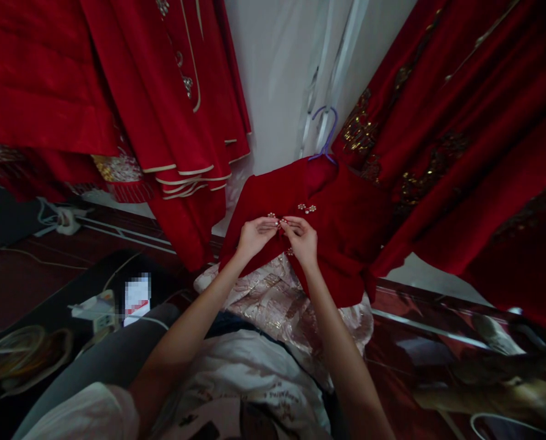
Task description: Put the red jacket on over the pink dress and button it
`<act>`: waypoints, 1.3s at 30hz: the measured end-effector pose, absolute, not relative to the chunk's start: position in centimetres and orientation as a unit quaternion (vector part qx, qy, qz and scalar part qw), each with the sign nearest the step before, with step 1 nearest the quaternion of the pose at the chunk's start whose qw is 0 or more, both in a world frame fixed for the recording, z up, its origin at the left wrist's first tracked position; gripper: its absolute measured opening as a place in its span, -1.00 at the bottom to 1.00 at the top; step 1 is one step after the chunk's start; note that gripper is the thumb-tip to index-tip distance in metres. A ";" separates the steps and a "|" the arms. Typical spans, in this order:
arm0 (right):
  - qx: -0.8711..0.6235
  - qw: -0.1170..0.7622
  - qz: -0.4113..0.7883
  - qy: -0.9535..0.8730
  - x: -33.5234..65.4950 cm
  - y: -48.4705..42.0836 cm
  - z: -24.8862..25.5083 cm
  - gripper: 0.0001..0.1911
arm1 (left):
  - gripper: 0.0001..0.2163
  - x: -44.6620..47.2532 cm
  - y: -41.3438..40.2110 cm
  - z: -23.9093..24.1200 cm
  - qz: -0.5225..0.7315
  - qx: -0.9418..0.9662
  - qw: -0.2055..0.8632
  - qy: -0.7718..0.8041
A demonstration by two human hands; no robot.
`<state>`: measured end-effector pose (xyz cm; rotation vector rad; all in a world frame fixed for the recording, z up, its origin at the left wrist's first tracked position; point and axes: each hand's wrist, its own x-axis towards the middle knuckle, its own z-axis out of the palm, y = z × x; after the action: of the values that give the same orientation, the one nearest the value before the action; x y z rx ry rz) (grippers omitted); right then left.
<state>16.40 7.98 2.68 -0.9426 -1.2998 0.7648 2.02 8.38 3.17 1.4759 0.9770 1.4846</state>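
A dark red garment [264,189] with a stand-up collar hangs over my lap from a purple hanger [327,137]. My left hand [255,237] and my right hand [303,241] meet at its front, fingertips nearly touching. Between them the fingers pinch a small beaded fastening [280,224], mostly covered by the fingertips. Above the right hand, a pair of flower-shaped beaded ornaments [306,208] sits on the cloth. Beneath the garment, pale shiny brocade [275,290] with a metallic pattern spreads across my lap.
Red garments with pale piping [176,110] hang at left, and gold-sequinned red ones [438,153] at right. On a dark surface to the left are a power strip [99,310], a partly blurred white packet [137,299] and cables. Blurred items lie at lower right.
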 end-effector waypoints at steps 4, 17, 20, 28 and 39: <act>-0.403 0.677 0.324 -0.524 15.5 8.0 2.9 -0.66 | -0.79 2.3 8.3 3.9 0.594 0.568 0.417 0.387; -0.392 0.595 0.413 -0.568 17.3 7.6 3.0 -0.64 | -0.84 2.8 8.3 3.1 0.601 0.571 0.360 0.429; -0.401 0.579 0.385 -0.596 18.2 7.6 3.2 -0.67 | -0.83 2.6 8.3 3.0 0.599 0.572 0.361 0.428; -0.397 0.608 0.373 -0.577 17.7 7.8 3.3 -0.67 | -0.76 2.6 8.4 2.9 0.603 0.570 0.364 0.423; -0.457 0.608 0.195 -0.619 16.1 6.9 3.6 -0.77 | -0.86 3.3 8.1 3.2 0.602 0.569 0.318 0.461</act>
<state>16.09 6.90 3.61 -1.0570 -1.4312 0.4517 3.32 8.13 3.20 1.4963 1.2129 1.5834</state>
